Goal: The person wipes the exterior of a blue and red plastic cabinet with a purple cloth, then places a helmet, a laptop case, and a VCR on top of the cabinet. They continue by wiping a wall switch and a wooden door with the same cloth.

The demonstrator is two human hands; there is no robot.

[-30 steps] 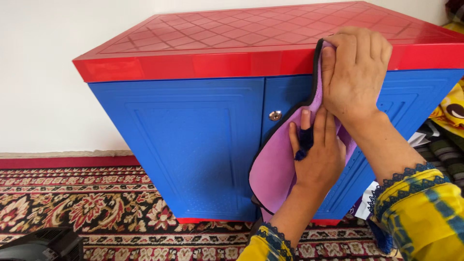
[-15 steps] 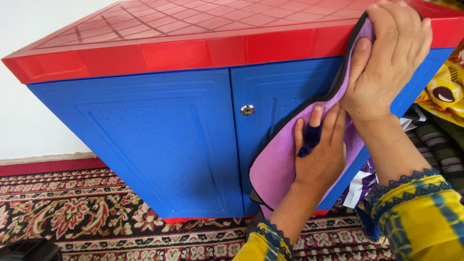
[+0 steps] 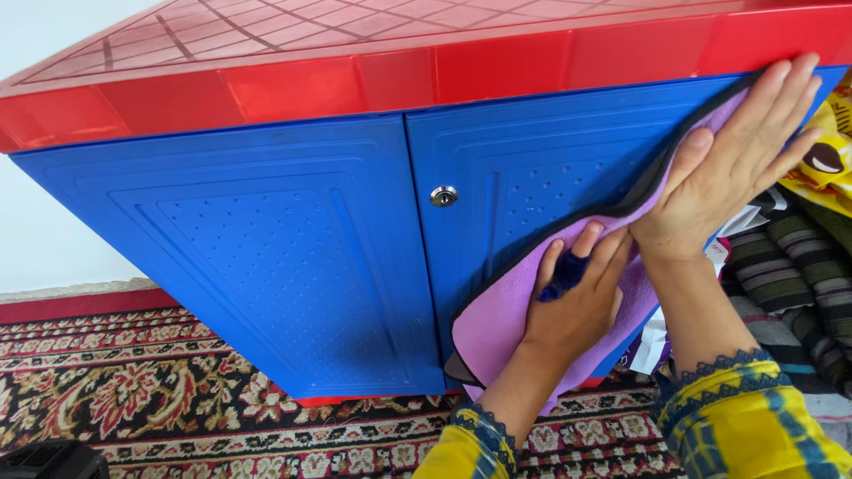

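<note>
Pressing flat and open, the right hand [image 3: 741, 164] pins the purple cloth [image 3: 506, 315] to the blue cabinet door [image 3: 532, 177] just under the red top edge [image 3: 355, 84]. The left hand [image 3: 577, 297], fingers spread, holds the cloth lower down. Bundled fabrics [image 3: 799, 257] crowd the right; patterned carpet [image 3: 177, 408] lies open leftward. Half a second ago the right hand was curled over the red edge.

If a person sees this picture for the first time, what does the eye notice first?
A bright blue cabinet with a glossy red top fills the view. On its right door, the left hand and right hand press a purple cloth flat. A patterned carpet lies below.
</note>
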